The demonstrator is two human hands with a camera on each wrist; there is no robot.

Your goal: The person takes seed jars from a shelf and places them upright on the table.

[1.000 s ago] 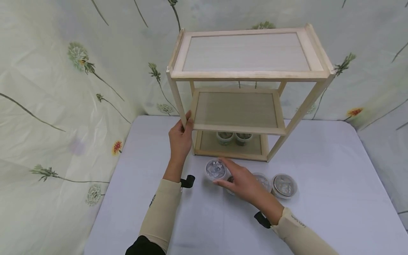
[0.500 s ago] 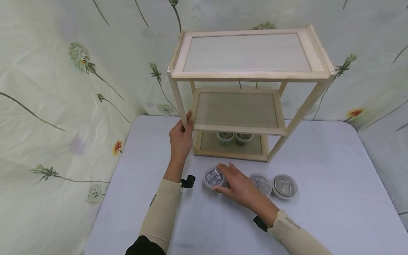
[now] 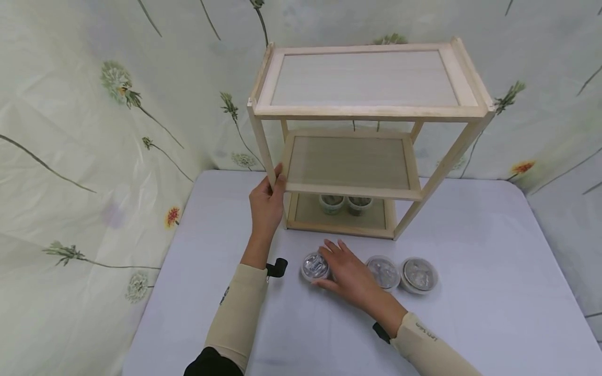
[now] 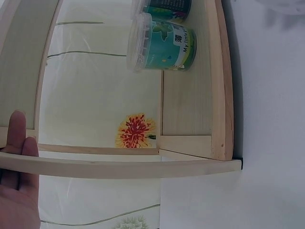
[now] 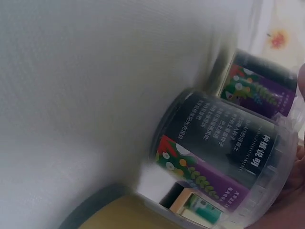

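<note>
My left hand (image 3: pixel 267 206) grips the front left post of a pale wooden three-tier shelf (image 3: pixel 352 190); in the left wrist view its fingers (image 4: pixel 16 129) pass behind the post (image 4: pixel 119 168). My right hand (image 3: pixel 350 274) has fingers and thumb around the near right side of a lidded plastic tub (image 3: pixel 315 266) on the white table. In the right wrist view this tub (image 5: pixel 259 86) has a purple and dark label. A similar tub (image 5: pixel 209 148), labelled in Chinese with planting instructions, stands close under that hand, hidden in the head view.
Right of the hand stand two more lidded tubs (image 3: pixel 383 272) (image 3: pixel 420 274). On the bottom shelf (image 3: pixel 310 225) sit two tubs, one with a teal label (image 4: pixel 164 43). A flower-printed cloth (image 3: pixel 117 209) hangs behind and left of the table (image 3: pixel 470 324).
My right hand and the tub by its fingertips have shifted toward me, mostly earlier on, and the fingers now look straighter. My left hand and the shelf have not moved.
</note>
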